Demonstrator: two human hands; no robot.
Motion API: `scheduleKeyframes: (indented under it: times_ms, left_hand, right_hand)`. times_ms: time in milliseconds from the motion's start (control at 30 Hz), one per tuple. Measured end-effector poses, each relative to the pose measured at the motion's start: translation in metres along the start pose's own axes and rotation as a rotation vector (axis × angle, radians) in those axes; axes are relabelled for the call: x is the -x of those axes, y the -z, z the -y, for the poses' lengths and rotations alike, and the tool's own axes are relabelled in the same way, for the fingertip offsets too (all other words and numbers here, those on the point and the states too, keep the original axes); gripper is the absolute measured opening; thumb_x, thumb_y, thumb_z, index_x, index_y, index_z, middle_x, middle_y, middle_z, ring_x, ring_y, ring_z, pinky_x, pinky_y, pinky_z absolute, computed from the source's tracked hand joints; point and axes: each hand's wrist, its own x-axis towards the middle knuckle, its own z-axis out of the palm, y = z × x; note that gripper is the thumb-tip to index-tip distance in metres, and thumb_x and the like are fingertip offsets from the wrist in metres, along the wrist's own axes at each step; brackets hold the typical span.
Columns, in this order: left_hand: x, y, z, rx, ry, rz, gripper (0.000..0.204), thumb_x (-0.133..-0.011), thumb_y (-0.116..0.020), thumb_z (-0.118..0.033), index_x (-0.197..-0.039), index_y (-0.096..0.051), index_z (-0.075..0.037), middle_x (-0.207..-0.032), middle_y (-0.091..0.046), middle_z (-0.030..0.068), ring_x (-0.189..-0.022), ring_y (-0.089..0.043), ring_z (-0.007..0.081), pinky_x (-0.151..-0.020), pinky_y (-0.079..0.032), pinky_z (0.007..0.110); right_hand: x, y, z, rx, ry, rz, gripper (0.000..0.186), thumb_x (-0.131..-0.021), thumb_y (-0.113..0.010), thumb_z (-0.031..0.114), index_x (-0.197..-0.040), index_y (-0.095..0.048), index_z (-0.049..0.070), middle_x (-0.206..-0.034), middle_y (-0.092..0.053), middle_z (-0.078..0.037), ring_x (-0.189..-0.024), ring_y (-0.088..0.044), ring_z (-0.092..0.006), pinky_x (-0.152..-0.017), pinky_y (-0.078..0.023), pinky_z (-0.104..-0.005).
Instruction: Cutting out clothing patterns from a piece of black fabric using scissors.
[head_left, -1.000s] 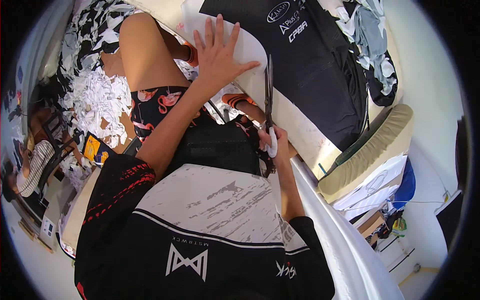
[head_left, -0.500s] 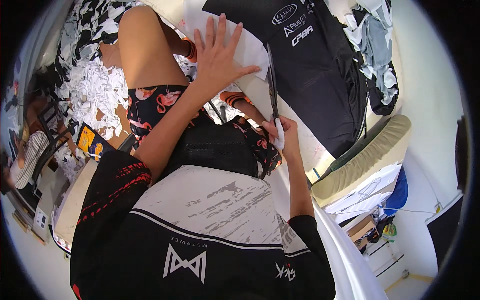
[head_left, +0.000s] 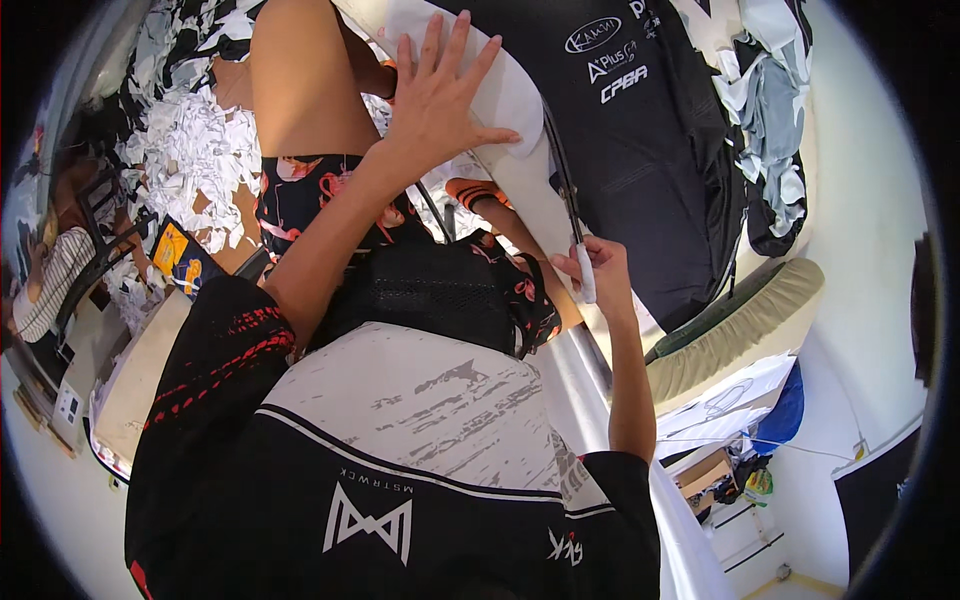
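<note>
My left hand lies flat with its fingers spread on a white sheet-like piece, whose rounded edge borders black cloth; whether it is fabric or paper I cannot tell. In my right hand is a pair of long dark scissors with white-covered handles. Their blades point away from me, along the right edge of the white piece. Beside them, the black printed cloth covers much of the work table. My right fingers partly hide the scissor handles.
Grey and white cloth scraps hang at the far right. A khaki padded cushion sits nearer on the right. White scraps cover the floor at left. Another person in a striped top sits at the far left.
My right hand and the scissors have shifted right and a little nearer me. My left hand stays spread on the white piece. The view has moved slightly.
</note>
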Motion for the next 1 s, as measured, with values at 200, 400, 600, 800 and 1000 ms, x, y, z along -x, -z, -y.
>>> scheduleKeyframes:
  times_ms: [200, 400, 600, 800, 1000]
  left_hand:
    - [0.003, 0.008, 0.001, -0.049, 0.024, -0.008, 0.118, -0.064, -0.073, -0.083, -0.158, -0.039, -0.019, -0.166, -0.023, 0.0224, -0.153, -0.017, 0.0467, -0.119, -0.013, 0.069]
    - [0.007, 0.01, 0.003, -0.024, 0.094, -0.001, 0.121, -0.064, -0.072, -0.084, -0.158, -0.038, -0.016, -0.166, -0.023, 0.0233, -0.153, -0.017, 0.0467, -0.119, -0.013, 0.068]
    - [0.01, 0.014, 0.007, 0.008, 0.092, -0.013, 0.12, -0.064, -0.073, -0.082, -0.159, -0.037, -0.017, -0.166, -0.023, 0.0224, -0.153, -0.017, 0.0471, -0.119, -0.013, 0.067]
    - [0.009, 0.019, 0.009, 0.015, 0.093, -0.006, 0.121, -0.058, -0.079, -0.077, -0.155, -0.043, -0.015, -0.164, -0.026, 0.0244, -0.152, -0.018, 0.0496, -0.119, -0.011, 0.07]
    - [0.01, 0.025, 0.016, 0.017, 0.084, 0.041, 0.123, -0.056, -0.081, -0.075, -0.156, -0.039, -0.016, -0.165, -0.023, 0.0232, -0.152, -0.017, 0.0478, -0.119, -0.011, 0.069]
  right_hand:
    - [-0.005, 0.009, 0.012, -0.003, -0.014, 0.093, 0.028, -0.085, -0.083, 0.012, -0.074, -0.058, 0.007, -0.061, -0.054, 0.004, -0.051, -0.051, -0.0044, -0.049, -0.038, -0.0211]
    - [-0.024, 0.003, 0.031, -0.065, -0.004, 0.116, 0.032, -0.083, -0.087, 0.014, -0.073, -0.058, 0.008, -0.061, -0.053, 0.005, -0.052, -0.047, -0.0028, -0.049, -0.035, -0.0213]
    - [-0.027, 0.001, 0.039, 0.014, -0.015, 0.121, 0.028, -0.086, -0.082, 0.013, -0.075, -0.057, 0.008, -0.063, -0.054, 0.004, -0.052, -0.05, -0.0046, -0.049, -0.039, -0.0217]
    - [-0.034, 0.016, 0.039, 0.05, -0.036, 0.125, 0.029, -0.083, -0.086, 0.012, -0.074, -0.058, 0.008, -0.061, -0.054, 0.005, -0.049, -0.048, -0.0028, -0.046, -0.037, -0.0202]
    - [-0.04, 0.03, 0.048, 0.169, -0.032, 0.179, 0.032, -0.08, -0.088, 0.012, -0.072, -0.057, 0.007, -0.06, -0.054, 0.005, -0.05, -0.049, -0.0023, -0.047, -0.037, -0.0197]
